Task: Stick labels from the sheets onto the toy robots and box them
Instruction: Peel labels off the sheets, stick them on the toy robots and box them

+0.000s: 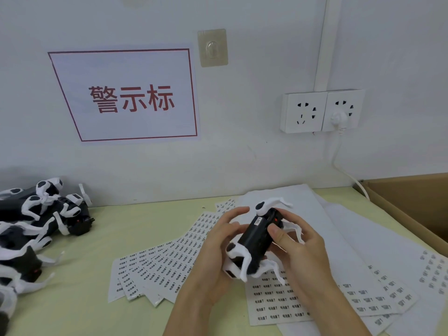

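A black toy robot (pixel 254 238) with white legs lies belly-up between both hands, above the label sheets. My left hand (pixel 218 241) grips its left side with fingers curled round the body. From the right, my right hand (pixel 298 246) holds it, thumb pressing on the black belly. A small label (pixel 257 220) sits on the belly near the far end. Fanned label sheets (pixel 169 258) lie on the table under and left of the hands. More sheets (pixel 383 297) spread to the right.
A pile of several black-and-white toy robots (pixel 36 221) lies at the left edge of the pale green table (pixel 80 299). An open cardboard box (pixel 412 204) stands at the right. A wall with a sign, sockets (pixel 320 111) and a cable is behind.
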{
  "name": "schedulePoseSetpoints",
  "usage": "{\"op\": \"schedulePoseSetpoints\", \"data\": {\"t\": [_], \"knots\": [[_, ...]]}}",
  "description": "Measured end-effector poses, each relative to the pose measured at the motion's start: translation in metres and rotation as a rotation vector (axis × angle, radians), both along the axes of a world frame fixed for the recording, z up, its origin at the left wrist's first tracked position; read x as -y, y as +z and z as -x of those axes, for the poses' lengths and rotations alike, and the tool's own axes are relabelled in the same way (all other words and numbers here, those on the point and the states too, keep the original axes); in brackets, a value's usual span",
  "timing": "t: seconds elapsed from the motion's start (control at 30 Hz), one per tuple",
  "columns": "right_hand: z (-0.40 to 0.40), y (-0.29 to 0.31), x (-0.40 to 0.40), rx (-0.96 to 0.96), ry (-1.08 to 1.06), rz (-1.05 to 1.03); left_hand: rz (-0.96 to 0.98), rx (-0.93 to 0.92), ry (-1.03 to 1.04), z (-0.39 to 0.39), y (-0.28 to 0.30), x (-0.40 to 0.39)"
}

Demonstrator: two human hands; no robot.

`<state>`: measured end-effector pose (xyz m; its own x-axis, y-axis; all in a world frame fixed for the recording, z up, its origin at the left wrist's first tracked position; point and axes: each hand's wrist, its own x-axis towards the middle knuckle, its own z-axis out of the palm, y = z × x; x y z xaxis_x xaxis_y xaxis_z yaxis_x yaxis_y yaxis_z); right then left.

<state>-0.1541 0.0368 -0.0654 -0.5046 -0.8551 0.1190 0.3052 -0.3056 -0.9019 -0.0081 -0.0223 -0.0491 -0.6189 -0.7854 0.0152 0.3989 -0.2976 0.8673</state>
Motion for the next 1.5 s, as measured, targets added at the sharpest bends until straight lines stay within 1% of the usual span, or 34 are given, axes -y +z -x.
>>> {"op": "schedulePoseSetpoints", "data": {"t": [0.1, 0.23, 0.37, 0.5, 0.57, 0.63, 0.67, 0.7, 0.77, 0.8, 0.83, 0.93, 1.0, 1.13, 1.3, 1.5], "knots": [[-0.002, -0.001, 0.003, 0.094, -0.049, 0.045, -0.090, -0.115, 0.029, -0.002, 0.003, -0.001], [-0.007, -0.003, 0.007, 0.079, -0.124, 0.038, -0.147, -0.192, 0.088, 0.001, 0.005, 0.000], [-0.008, -0.004, 0.008, -0.037, -0.169, -0.008, -0.092, -0.065, 0.233, 0.005, 0.001, 0.002], [-0.009, -0.004, 0.006, -0.192, -0.173, -0.060, -0.127, -0.092, 0.293, 0.008, 0.000, 0.002], [-0.005, -0.006, 0.003, -0.296, -0.107, -0.080, -0.142, -0.089, 0.331, 0.007, -0.002, 0.003], [-0.001, -0.006, 0.000, -0.336, 0.026, -0.055, -0.153, -0.117, 0.358, 0.006, -0.003, 0.005], [0.002, -0.007, -0.001, -0.312, 0.104, -0.029, -0.155, -0.136, 0.363, 0.005, -0.001, 0.005], [0.004, -0.006, -0.002, -0.244, 0.188, 0.000, -0.150, -0.156, 0.361, 0.004, 0.001, 0.005], [0.006, -0.003, -0.002, -0.020, 0.345, 0.062, -0.142, -0.184, 0.348, 0.001, 0.003, 0.005], [0.006, -0.001, -0.002, 0.083, 0.390, 0.084, -0.149, -0.193, 0.345, 0.000, 0.004, 0.005], [0.006, 0.000, -0.002, 0.146, 0.401, 0.101, -0.156, -0.199, 0.343, -0.001, 0.003, 0.005], [0.007, 0.002, -0.004, 0.210, 0.329, 0.127, -0.153, -0.195, 0.300, -0.001, 0.001, 0.004], [0.005, 0.005, -0.005, 0.274, 0.292, 0.103, -0.142, -0.183, 0.266, -0.002, 0.001, 0.003], [0.002, 0.009, -0.004, 0.166, 0.212, 0.046, -0.113, -0.221, 0.248, -0.004, 0.001, 0.004], [0.001, 0.011, -0.004, 0.138, 0.137, 0.082, -0.092, -0.240, 0.234, -0.004, 0.000, 0.006], [-0.001, 0.014, -0.006, 0.125, 0.123, 0.088, -0.071, -0.252, 0.217, -0.003, 0.000, 0.006]]}}
